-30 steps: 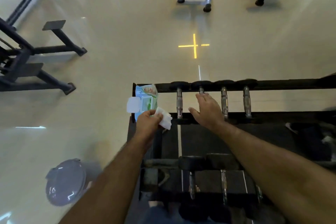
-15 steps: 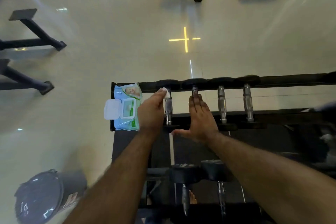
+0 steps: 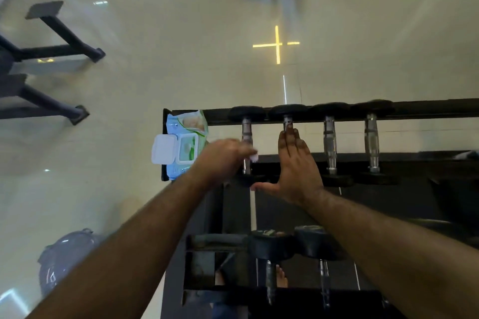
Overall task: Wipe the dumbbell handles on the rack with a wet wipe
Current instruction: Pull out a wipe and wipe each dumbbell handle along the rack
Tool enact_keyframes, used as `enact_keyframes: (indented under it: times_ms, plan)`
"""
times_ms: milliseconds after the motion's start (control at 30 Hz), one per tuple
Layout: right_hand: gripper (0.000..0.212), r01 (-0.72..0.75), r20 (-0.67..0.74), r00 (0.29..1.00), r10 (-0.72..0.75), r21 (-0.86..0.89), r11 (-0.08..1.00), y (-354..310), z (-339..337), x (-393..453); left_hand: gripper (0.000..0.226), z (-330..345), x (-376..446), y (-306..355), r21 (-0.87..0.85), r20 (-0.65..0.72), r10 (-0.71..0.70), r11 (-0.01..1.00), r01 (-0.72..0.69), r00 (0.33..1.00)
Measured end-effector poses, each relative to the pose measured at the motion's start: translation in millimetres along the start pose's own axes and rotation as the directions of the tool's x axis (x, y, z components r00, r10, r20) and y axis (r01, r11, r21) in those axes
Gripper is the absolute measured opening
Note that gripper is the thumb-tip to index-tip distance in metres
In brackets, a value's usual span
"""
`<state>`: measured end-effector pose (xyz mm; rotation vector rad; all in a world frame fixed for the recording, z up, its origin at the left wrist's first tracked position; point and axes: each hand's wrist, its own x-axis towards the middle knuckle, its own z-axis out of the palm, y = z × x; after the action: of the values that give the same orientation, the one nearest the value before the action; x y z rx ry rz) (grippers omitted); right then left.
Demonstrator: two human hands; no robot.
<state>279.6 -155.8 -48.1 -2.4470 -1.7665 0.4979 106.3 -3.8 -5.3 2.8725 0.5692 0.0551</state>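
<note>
Several dumbbells with chrome handles lie side by side on the top tier of a black rack (image 3: 427, 109). My left hand (image 3: 220, 159), blurred, holds a white wet wipe (image 3: 253, 157) against the handle of the leftmost dumbbell (image 3: 246, 134), about midway along it. My right hand (image 3: 295, 163) lies flat with straight fingers on the second dumbbell (image 3: 287, 118), hiding most of its handle. Two further dumbbells (image 3: 329, 142) (image 3: 372, 141) sit untouched to the right.
A blue wet wipe pack (image 3: 181, 145) with its white lid flipped open rests on the rack's left end. A lower tier holds more dumbbells (image 3: 270, 246). A grey lidded bin (image 3: 64, 259) stands on the floor at lower left. Gym bench frames (image 3: 51, 52) stand further left.
My left hand brought the wipe from beside the pack to the first handle's far end, then slid it back toward me. My right hand flattened onto the second dumbbell and stayed.
</note>
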Motion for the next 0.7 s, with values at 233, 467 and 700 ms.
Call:
enact_keyframes:
  times_ms: [233,467,700]
  plan:
    - [0.159,-0.01,0.009,1.0,0.01,-0.017,1.0,-2.2,-4.6,-1.7,0.036,4.1,38.4,8.2,0.167,0.158,0.18,0.964,-0.206,0.971]
    - [0.159,-0.001,0.006,1.0,0.001,-0.013,1.0,-2.7,-3.9,-1.1,0.029,-22.4,-2.0,3.3,-0.172,0.204,-0.16,0.965,0.197,0.966]
    - [0.16,-0.004,0.015,1.0,0.004,0.002,1.0,-1.5,-1.4,-1.3,0.025,9.0,-19.1,48.2,-0.343,0.08,-0.554,0.765,0.545,0.829]
